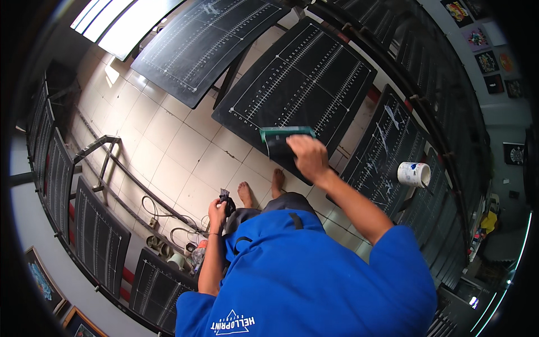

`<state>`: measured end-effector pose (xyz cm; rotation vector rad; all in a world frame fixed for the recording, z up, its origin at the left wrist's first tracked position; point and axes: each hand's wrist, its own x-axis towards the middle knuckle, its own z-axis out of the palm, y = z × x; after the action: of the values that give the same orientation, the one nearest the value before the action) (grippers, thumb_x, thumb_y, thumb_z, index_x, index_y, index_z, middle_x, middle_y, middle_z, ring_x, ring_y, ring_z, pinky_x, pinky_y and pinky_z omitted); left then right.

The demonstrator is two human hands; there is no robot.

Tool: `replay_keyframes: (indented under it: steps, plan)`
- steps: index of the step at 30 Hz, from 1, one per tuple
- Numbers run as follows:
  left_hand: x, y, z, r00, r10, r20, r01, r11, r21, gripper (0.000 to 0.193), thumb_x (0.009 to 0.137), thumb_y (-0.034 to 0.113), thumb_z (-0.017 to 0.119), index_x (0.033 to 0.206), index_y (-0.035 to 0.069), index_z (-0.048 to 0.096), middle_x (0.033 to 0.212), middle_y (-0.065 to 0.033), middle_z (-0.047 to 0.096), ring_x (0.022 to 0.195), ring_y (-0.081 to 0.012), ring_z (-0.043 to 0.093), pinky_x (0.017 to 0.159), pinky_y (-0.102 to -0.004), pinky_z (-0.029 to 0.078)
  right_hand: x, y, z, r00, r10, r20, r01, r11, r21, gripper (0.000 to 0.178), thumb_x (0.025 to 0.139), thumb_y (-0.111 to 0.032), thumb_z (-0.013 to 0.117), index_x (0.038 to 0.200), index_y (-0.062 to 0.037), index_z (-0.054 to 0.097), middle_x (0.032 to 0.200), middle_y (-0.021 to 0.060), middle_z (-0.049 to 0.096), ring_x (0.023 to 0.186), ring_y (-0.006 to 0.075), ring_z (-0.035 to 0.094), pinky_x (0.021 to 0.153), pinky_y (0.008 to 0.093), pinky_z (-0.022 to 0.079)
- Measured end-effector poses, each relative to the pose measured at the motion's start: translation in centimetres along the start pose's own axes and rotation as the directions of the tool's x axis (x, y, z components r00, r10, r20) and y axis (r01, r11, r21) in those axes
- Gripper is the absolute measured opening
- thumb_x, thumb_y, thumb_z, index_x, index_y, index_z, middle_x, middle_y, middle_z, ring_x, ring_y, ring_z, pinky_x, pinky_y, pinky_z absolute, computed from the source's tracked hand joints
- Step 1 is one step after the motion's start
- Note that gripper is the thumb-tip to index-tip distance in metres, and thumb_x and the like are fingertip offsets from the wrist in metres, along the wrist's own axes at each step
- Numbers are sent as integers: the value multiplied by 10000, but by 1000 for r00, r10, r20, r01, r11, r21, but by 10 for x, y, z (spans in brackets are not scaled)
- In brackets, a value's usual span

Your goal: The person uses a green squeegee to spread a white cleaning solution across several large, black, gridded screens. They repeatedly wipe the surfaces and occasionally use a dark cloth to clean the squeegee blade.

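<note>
My right hand [310, 156] is closed around a wide squeegee [278, 133] with a green strip along its far edge and a dark body. It is over the near edge of a black board [300, 76] printed with white ruled lines and scale marks. Whether the strip touches the board I cannot tell. My left hand [217, 212], low beside my left thigh, grips a crumpled dark cloth [225, 200], part of it sticking up past the fingers.
Another marked black board [202, 48] lies to the far left. At right, a white-smeared board [382, 151] carries a paint-stained white tub [414, 174]. Metal rails [106, 143], a cable [154, 208] and cups [176, 260] are at left. My bare feet stand on tiles [168, 132].
</note>
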<state>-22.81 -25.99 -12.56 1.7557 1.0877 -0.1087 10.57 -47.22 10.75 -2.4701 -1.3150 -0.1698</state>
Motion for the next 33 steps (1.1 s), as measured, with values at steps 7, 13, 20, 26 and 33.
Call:
replay_keyframes:
  steps: [7, 13, 20, 26, 33]
  plan:
    - [38, 28, 3, 999, 45, 28, -40, 986, -165, 398, 888, 197, 686, 1175, -75, 635, 1036, -193, 705, 859, -247, 713, 759, -337, 557, -95, -42, -47, 985, 71, 155, -93, 985, 146, 313, 739, 6, 593, 1018, -70, 712, 1018, 103, 724, 970, 265, 700, 821, 380, 549]
    - [37, 40, -6, 995, 79, 66, -74, 995, -68, 402, 897, 195, 683, 1176, -89, 625, 1055, -190, 697, 874, -246, 707, 771, -332, 556, -13, 65, -69, 909, 409, -80, -408, 912, 25, 304, 777, -25, 666, 1059, -134, 699, 1052, 64, 709, 951, 318, 682, 809, 418, 550]
    - [27, 57, -12, 989, 94, 118, -74, 983, -168, 357, 909, 165, 672, 1162, -83, 627, 1016, -168, 704, 839, -201, 697, 731, -306, 553, -42, 62, -17, 879, 473, -54, -475, 867, -151, 284, 829, -50, 613, 1092, -137, 679, 1090, 57, 671, 989, 297, 661, 836, 439, 552]
    - [38, 52, -9, 980, 125, 154, -92, 974, -206, 344, 908, 159, 675, 1148, -83, 624, 1021, -157, 700, 843, -197, 684, 730, -303, 544, -117, -54, -41, 916, 393, 74, -398, 916, 55, 251, 798, -34, 612, 1022, -77, 716, 1058, 72, 709, 962, 266, 691, 783, 394, 549]
    - [43, 61, -21, 981, 111, 157, -90, 987, -136, 330, 923, 180, 647, 1121, -84, 629, 1025, -170, 696, 906, -216, 662, 804, -330, 522, -34, 83, -80, 780, 619, -96, -609, 785, 114, 327, 780, -124, 681, 1106, -135, 700, 1097, 105, 710, 983, 343, 680, 848, 438, 553]
